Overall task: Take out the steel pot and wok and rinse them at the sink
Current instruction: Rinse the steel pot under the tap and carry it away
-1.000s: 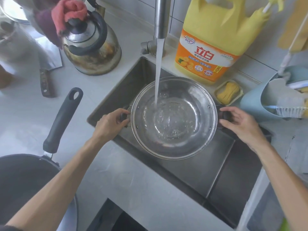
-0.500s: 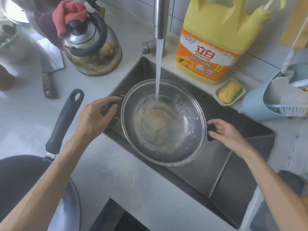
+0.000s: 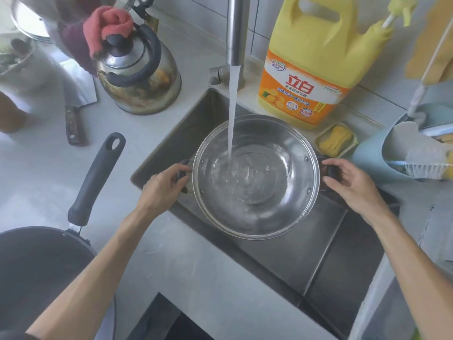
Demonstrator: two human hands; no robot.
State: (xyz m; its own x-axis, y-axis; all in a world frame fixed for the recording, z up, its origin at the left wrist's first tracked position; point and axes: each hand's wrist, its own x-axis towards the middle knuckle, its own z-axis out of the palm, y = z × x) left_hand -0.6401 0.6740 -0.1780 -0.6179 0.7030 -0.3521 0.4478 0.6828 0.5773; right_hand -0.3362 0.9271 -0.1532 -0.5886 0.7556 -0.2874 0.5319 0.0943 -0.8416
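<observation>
The steel pot (image 3: 256,177) is held level over the sink (image 3: 326,256), under the running tap (image 3: 235,30). A stream of water falls into its middle and pools inside. My left hand (image 3: 164,187) grips the pot's left black handle. My right hand (image 3: 353,185) grips the right black handle. The dark wok (image 3: 36,271) rests on the counter at the lower left, its long black handle (image 3: 98,177) pointing up toward the sink.
A steel kettle (image 3: 139,77) with a red cloth on top stands left of the tap. A cleaver (image 3: 76,104) lies beside it. A yellow detergent jug (image 3: 316,62), a soap dish (image 3: 335,141) and a blue holder with brushes (image 3: 402,153) line the sink's back right.
Half a second ago the pot was tilted and shifted left, swirling the water. Now both hands have brought it back level and to the right, centred under the stream.
</observation>
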